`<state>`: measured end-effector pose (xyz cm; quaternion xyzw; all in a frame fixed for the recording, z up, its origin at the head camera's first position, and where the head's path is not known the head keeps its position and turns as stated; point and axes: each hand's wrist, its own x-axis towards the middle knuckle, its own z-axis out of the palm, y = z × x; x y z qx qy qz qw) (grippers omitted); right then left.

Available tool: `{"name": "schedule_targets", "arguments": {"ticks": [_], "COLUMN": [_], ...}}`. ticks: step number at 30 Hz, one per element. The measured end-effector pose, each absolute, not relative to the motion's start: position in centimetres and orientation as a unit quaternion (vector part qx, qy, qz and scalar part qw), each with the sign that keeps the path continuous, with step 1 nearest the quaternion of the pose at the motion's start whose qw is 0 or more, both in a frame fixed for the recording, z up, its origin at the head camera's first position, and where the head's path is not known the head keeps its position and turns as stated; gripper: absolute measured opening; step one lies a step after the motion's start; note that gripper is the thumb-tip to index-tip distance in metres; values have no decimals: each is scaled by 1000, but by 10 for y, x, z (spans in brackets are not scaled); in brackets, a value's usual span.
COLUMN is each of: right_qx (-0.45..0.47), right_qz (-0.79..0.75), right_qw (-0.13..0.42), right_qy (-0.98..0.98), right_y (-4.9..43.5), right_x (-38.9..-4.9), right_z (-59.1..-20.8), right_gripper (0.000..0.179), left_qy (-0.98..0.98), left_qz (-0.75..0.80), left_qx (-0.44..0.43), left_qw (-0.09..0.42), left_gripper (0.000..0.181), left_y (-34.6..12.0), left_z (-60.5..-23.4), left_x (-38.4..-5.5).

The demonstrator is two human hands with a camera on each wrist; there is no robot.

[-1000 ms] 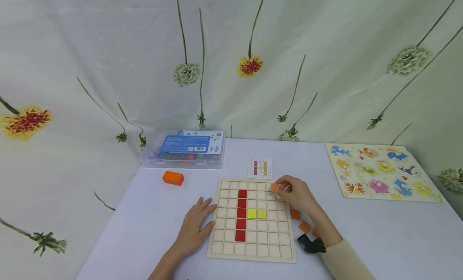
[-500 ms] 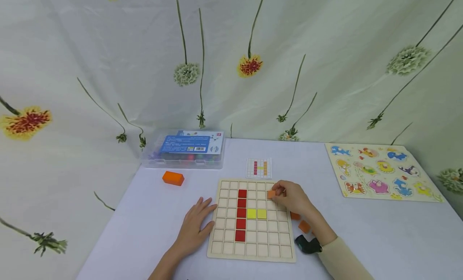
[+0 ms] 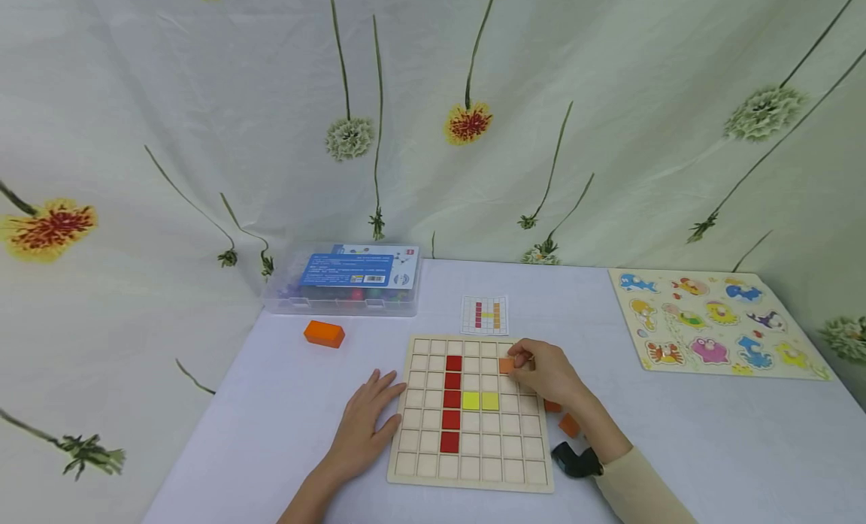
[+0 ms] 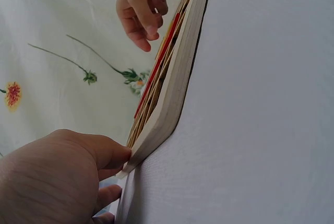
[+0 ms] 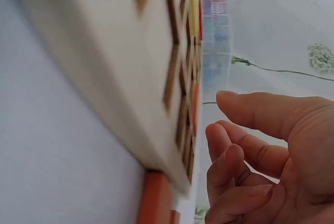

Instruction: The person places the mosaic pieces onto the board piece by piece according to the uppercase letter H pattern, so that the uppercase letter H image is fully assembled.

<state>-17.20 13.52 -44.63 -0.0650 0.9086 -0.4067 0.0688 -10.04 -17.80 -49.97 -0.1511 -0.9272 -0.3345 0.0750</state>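
A wooden grid board [image 3: 492, 471] holds a column of red tiles [image 3: 451, 398] and two yellow tiles [image 3: 480, 401]. One orange tile [image 3: 506, 366] lies in a cell near the upper right corner, level with the top red tile. My right hand [image 3: 546, 370] is at that tile's right edge, finger and thumb close to it. In the right wrist view this hand's [image 5: 261, 151] thumb and loosely bent fingers stand apart, with nothing between them. On the board's left edge rests my left hand [image 3: 365, 426], fingers stretched out; the left wrist view shows its thumb [image 4: 112, 151] touching the rim.
Loose orange tiles [image 3: 570, 425] lie right of the board, partly hidden by my right wrist. Behind it is a pattern card [image 3: 484, 316]. A plastic case [image 3: 341, 280] and an orange block [image 3: 324, 334] are at the left, an animal puzzle board [image 3: 724, 325] at the right.
My right hand has brought the orange tile from the top row down and slightly left into a cell below; it now lies flat there. My left hand has stayed put.
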Motion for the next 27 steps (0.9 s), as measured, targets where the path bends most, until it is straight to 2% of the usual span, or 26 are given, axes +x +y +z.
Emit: {"name": "schedule_targets", "arguments": {"ticks": [6, 17, 21, 27], "right_qx": [-82, -113, -87, -35], "right_qz": [-417, -429, -444, -483], "right_qw": [64, -45, -37, 5], "right_qy": [903, 895, 891, 875], "right_y": [145, 192, 209, 228], "right_x": [-161, -147, -150, -156], "right_z": [-428, -407, -414, -434], "right_gripper": [28, 32, 36, 41], "left_qy": [-927, -928, -927, -925], "left_qz": [-336, -331, -336, -339], "left_qx": [-150, -150, -151, -152], "left_qw": [76, 78, 77, 74], "left_gripper": [46, 46, 46, 47], "left_y": [-178, -178, -178, -177], "left_z": [-500, -499, -499, -498], "left_x": [-100, -99, -99, -100]}}
